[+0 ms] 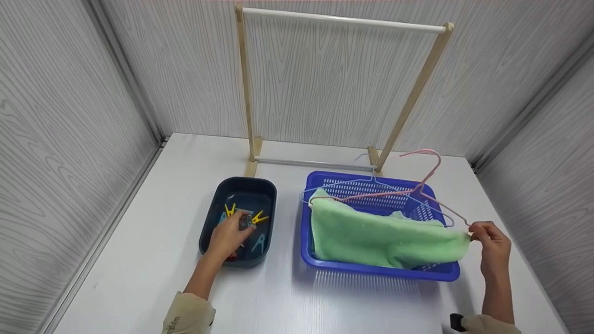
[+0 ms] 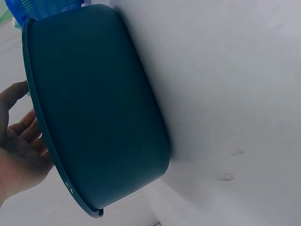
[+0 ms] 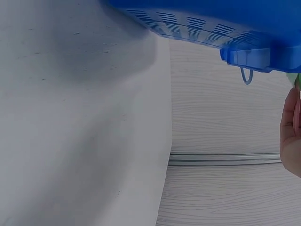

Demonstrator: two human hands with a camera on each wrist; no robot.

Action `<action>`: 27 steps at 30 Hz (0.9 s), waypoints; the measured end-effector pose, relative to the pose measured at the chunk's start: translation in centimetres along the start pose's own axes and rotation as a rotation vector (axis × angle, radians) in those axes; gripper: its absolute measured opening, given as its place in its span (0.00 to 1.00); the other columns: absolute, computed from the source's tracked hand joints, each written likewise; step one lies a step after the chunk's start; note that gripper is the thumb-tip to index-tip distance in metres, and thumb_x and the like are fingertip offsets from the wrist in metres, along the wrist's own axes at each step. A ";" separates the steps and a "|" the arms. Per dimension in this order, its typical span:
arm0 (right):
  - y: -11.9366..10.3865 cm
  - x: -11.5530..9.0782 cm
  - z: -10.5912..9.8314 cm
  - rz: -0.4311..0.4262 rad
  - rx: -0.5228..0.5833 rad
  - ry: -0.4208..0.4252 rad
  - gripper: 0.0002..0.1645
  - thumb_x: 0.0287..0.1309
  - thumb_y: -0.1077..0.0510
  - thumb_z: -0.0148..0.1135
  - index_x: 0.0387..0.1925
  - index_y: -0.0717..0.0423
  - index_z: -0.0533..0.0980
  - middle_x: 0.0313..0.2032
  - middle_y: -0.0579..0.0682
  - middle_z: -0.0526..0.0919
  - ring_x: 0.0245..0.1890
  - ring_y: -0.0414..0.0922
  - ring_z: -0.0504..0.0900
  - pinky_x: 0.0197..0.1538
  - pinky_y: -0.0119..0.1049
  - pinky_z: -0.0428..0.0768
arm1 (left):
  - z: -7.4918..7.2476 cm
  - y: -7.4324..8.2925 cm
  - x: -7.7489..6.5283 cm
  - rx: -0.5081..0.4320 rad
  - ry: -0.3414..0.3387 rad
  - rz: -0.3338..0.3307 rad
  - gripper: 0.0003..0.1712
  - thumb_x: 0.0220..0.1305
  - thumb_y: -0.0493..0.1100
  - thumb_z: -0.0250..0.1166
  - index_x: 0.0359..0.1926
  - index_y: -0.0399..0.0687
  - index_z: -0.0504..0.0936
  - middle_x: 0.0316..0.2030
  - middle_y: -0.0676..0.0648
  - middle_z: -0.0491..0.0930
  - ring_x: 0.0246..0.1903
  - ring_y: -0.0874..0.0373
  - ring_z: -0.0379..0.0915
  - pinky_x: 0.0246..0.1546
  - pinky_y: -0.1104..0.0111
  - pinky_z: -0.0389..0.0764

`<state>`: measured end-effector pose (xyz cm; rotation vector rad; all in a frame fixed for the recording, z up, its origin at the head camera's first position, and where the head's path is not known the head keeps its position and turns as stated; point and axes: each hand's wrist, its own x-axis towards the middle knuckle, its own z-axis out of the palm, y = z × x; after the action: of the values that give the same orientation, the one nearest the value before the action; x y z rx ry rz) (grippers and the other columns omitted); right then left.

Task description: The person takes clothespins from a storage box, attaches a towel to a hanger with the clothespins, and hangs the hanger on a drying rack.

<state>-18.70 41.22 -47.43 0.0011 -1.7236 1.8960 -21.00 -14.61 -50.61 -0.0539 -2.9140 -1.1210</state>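
My left hand [image 1: 229, 234] reaches into the dark blue bin [image 1: 208, 211], thumb and fingers apart, over several clothespins. A yellow clothespin [image 1: 260, 218] and a light blue clothespin [image 1: 259, 243] lie around it. In the left wrist view the bin's rim hides my left fingertips. My right hand [image 1: 494, 243] pinches a corner of the green towel [image 1: 362, 232] at the right end of the pink clothes hanger [image 1: 380, 194]. The towel is draped along the hanger, above the blue basket [image 1: 371, 266]. In the right wrist view that hand [image 3: 291, 136] is cut off at the edge.
A light blue clothes hanger [image 1: 341, 183] lies across the basket behind the pink one. At the back stands a wooden rack [image 1: 245, 79] with a white top bar [image 1: 343, 19]. Wood-patterned panels [image 1: 65, 139] wall in the white table [image 1: 139, 269].
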 end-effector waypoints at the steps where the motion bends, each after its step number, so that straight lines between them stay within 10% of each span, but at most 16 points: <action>1: -0.1 0.0 0.1 -0.009 0.009 -0.003 0.09 0.57 0.74 0.54 0.23 0.77 0.73 0.21 0.53 0.76 0.23 0.44 0.72 0.26 0.29 0.74 | -0.1 0.0 0.0 -0.001 0.002 0.002 0.23 0.58 0.45 0.64 0.54 0.43 0.73 0.45 0.44 0.77 0.43 0.51 0.73 0.45 0.55 0.72; 27: -3.5 0.3 2.6 -0.058 0.042 0.045 0.07 0.55 0.75 0.56 0.23 0.78 0.74 0.20 0.53 0.77 0.25 0.44 0.74 0.26 0.27 0.75 | -1.5 2.1 -0.3 -0.044 0.069 0.063 0.22 0.58 0.45 0.65 0.52 0.45 0.74 0.44 0.43 0.79 0.44 0.48 0.74 0.43 0.54 0.73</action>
<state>-18.47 38.99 -43.66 0.0241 -1.6362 1.8760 -20.60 -14.06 -48.11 -0.1048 -2.8069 -1.1529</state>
